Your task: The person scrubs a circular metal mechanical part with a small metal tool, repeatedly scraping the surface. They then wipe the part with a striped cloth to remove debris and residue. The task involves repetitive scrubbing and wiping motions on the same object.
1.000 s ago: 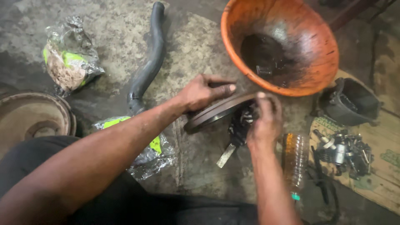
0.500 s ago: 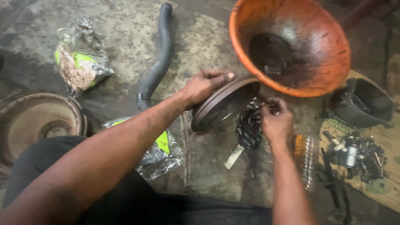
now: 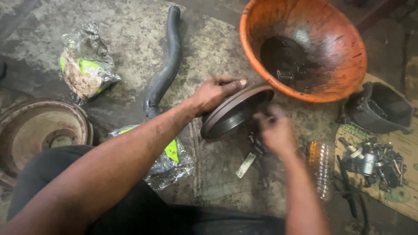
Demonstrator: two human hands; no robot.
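My left hand grips the upper rim of a round metal disc, which stands tilted on its edge on the dirty concrete floor. My right hand is blurred with motion just right of the disc, close to its inner face. Its fingers look curled, and I cannot tell whether it holds anything. Dark oily small parts and a flat metal piece lie on the floor below that hand.
A large orange basin with dark oil stands at the back right. A black hose, two plastic bags, a rusty drum, a clear bottle, a black housing and bolts on cardboard lie around.
The disc has been tipped further up on its edge by my left hand. My right hand has drawn back from the disc's rim and now moves quickly.
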